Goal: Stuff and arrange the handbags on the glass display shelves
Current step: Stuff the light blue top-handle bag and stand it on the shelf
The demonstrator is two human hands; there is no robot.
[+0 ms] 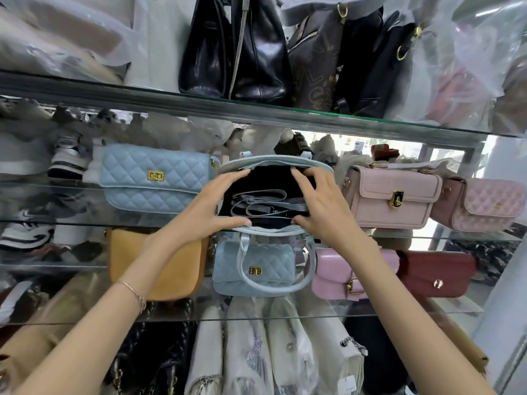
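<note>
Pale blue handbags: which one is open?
The zip-top bag held by the left hand and right hand: zip gaping, strap coiled inside. The quilted bag beside it and the small bag below are clasped.

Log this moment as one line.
left hand: grips open blue bag, left rim | right hand: grips right rim | inside: folded strap, no stuffing visible | placement: not yet shelved

Open bag [273,163] sits mid middle shelf [427,238], straps [256,203] coiled inside. Left hand [208,206] holds its left end, right hand [322,206] its right end. Quilted bag [154,178] just left of it, lock bag [393,198] right. Tall bags [256,52] stand on upper shelf [114,92] above. Four bags in a row on lower shelf [456,306] below.
</note>
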